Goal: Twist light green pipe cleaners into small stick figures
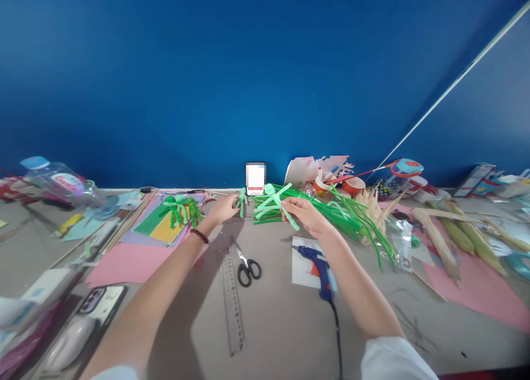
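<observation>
My right hand pinches a light green pipe-cleaner shape with several arms, raised above the table. The fingers of my left hand are closed on a smaller light green pipe-cleaner piece near the wall. Behind my right hand lies a bundle of green pipe cleaners. More bent green pipe-cleaner shapes rest on coloured sheets left of my left hand. Between my forearms are black-handled scissors and a clear ruler. A blue glue gun lies on white paper beside my right forearm.
A small lit screen stands against the blue wall. On the left are a plastic bottle, pink paper, a phone and a white mouse. Paper cups and corn husks lie to the right.
</observation>
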Demonstrator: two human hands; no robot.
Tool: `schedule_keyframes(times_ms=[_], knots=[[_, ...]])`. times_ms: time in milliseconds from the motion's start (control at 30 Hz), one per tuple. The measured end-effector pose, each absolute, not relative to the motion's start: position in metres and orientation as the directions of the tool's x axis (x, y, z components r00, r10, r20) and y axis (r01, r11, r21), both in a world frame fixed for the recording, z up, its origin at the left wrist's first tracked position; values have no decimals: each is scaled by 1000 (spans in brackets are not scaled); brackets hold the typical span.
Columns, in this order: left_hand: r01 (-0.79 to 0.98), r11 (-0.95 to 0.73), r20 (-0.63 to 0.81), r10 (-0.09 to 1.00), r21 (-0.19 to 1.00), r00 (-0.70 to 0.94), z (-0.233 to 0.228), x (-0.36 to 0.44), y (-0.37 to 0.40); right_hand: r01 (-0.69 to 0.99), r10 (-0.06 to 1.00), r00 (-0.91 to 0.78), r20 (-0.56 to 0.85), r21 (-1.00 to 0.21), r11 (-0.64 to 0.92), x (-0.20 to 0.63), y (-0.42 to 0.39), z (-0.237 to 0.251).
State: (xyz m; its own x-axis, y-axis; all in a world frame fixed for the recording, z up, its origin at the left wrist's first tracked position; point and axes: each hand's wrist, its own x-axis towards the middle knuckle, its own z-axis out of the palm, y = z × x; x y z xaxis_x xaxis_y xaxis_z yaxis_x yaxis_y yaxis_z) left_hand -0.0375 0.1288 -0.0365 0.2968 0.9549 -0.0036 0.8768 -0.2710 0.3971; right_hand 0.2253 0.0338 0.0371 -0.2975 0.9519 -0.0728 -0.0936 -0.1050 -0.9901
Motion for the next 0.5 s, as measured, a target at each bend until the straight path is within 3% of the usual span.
schedule_keyframes(times_ms=[333,500], knots=[[877,-211,57,977,431,207,-38,-30,118,-85,950,-305,-62,-992,-92,226,34,36],[939,-102,112,991,328,69,-20,-74,121,-103,952,-300,-61,-990,-96,227,36,33]])
